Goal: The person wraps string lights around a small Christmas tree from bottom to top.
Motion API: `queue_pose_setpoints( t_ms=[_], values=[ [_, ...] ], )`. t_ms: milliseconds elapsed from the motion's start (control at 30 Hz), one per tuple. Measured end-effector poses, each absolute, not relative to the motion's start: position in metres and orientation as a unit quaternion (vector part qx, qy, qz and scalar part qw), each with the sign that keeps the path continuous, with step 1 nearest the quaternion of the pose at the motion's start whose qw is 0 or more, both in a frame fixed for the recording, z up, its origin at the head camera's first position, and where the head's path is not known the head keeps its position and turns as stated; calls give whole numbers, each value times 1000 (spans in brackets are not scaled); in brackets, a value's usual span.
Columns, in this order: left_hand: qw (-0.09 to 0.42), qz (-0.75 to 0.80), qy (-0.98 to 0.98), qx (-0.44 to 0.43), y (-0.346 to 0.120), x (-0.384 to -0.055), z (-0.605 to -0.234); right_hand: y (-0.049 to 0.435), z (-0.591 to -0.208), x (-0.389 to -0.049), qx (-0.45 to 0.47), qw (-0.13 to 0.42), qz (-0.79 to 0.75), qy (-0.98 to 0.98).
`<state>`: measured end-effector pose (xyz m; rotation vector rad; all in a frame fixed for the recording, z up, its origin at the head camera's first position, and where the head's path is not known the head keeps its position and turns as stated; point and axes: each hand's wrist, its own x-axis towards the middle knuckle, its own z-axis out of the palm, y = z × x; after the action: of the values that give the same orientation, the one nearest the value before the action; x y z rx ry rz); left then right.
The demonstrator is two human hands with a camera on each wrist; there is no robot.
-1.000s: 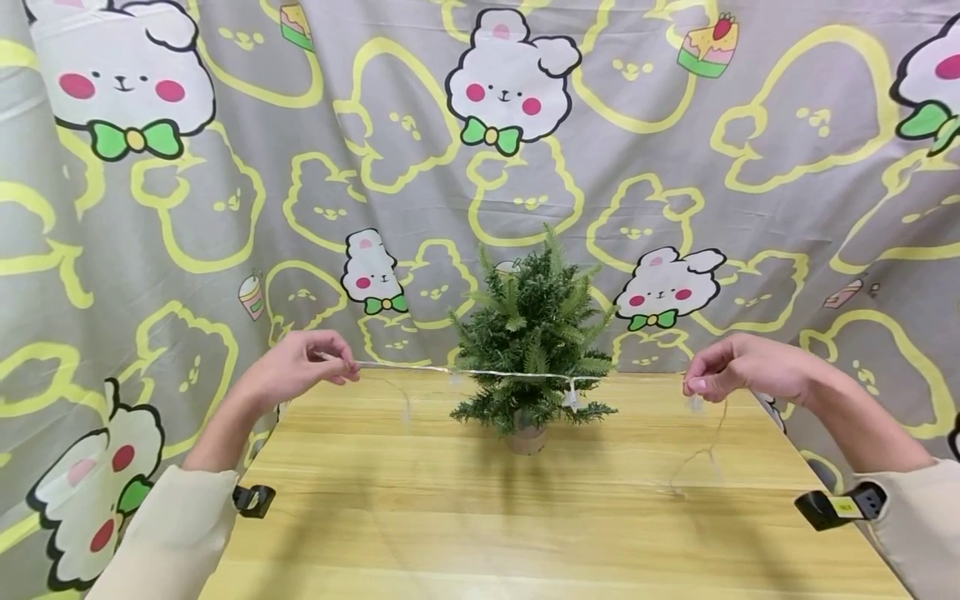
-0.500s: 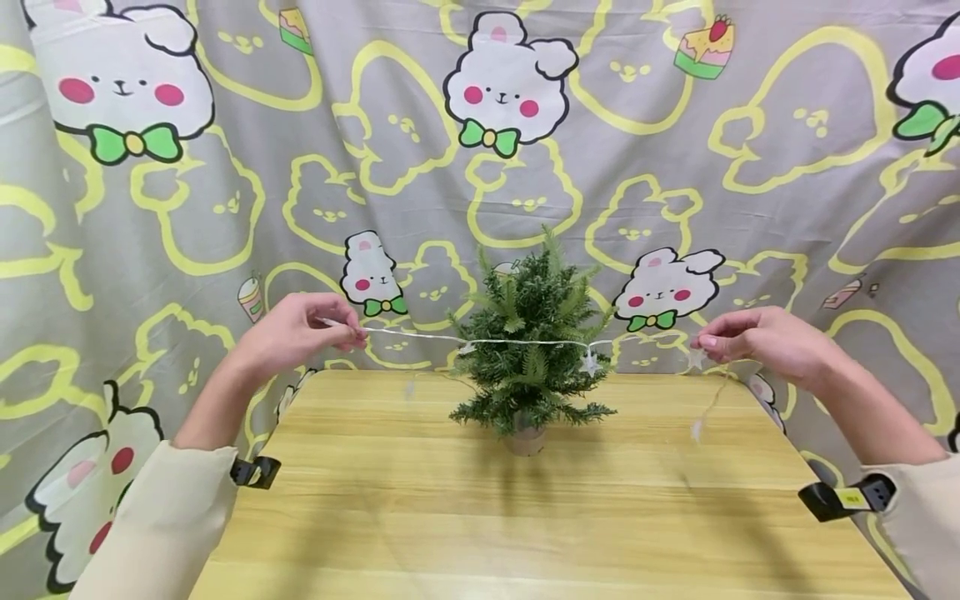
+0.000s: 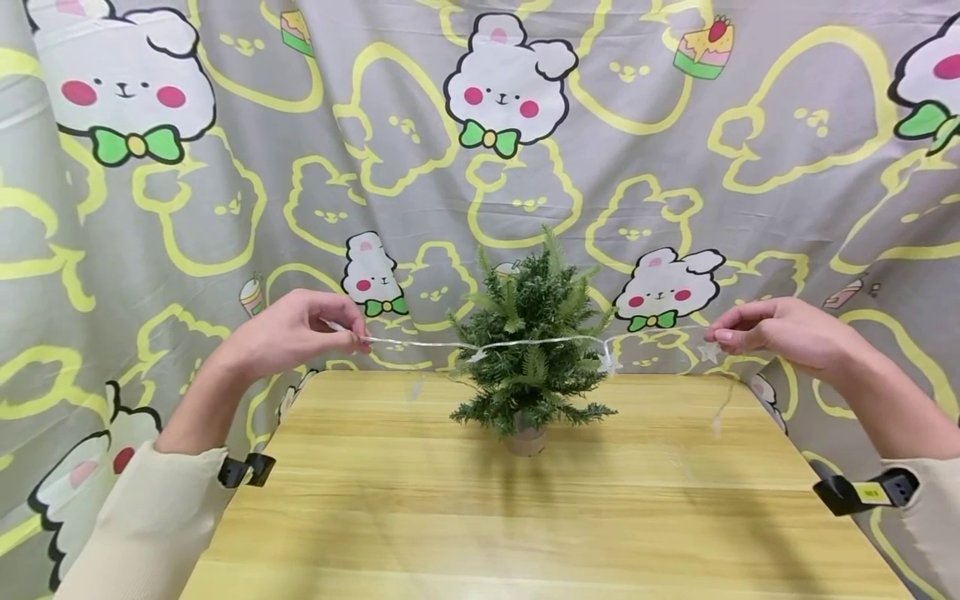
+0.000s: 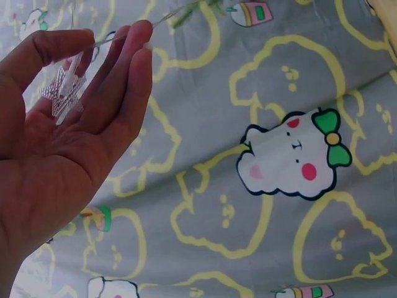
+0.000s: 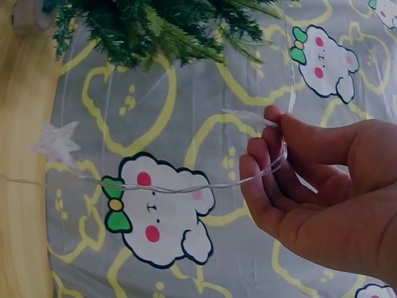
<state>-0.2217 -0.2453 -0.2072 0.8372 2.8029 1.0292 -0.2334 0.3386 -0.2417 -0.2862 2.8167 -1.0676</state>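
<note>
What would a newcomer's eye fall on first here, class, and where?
Probably the cartoon-print cloth, filling the background behind the table. Then the small green tree, standing near the table's far edge. Next, the string with stars, held between the left hand and right hand, crossing in front of the tree.

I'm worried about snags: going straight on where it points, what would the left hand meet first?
Along the string it pinches, the left hand would probably meet the star hanging ahead first, then perhaps the tree, though depth is unclear.
</note>
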Motion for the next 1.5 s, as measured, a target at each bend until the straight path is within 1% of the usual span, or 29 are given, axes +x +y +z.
queue_pose_setpoints(
  t_ms=[167,467,667,867,1167,1333,1500],
  values=[
    [39,323,899,293,-234,-213,-200,345,-238,-233,-89,57,-364,925],
    [68,328,882,333,-200,-199,-190,350,-237,-231,-79,57,-369,924],
    [67,331,864,373,-167,-194,-186,351,-236,-231,-80,57,-377,921],
    [67,334,842,418,-134,-196,-183,351,-237,-232,-75,59,-377,921],
    [81,297,842,443,-92,-202,-193,346,-239,-233,-79,52,-382,919],
    [68,279,849,444,-72,-204,-198,345,-240,-233,-80,49,-385,918],
    [63,300,841,446,-57,-208,-200,345,-242,-232,-77,50,-394,915]
  ],
)
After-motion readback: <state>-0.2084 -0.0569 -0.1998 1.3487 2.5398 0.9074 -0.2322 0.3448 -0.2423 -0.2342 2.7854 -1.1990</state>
